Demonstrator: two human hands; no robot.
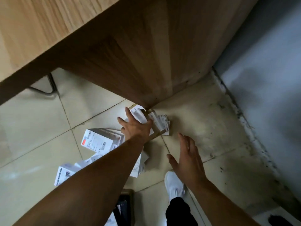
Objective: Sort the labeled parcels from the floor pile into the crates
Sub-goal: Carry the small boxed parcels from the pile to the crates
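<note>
- We see the left hand (135,128) stretched out to a labeled parcel (139,115) lying on the tiled floor (203,111) at the foot of the wooden desk panel (130,62).
- Its fingers are splayed and straight over the parcel. They look to be touching it, but blur hides the contact.
- The right hand (187,158) is flat with fingers straight. It holds nothing and is above the floor, right of the pile.
- A white labeled box (97,141) lies beside the left forearm.
- Another box (64,174) lies nearer us.
- A white shoe (174,183) is below the right hand.
</note>
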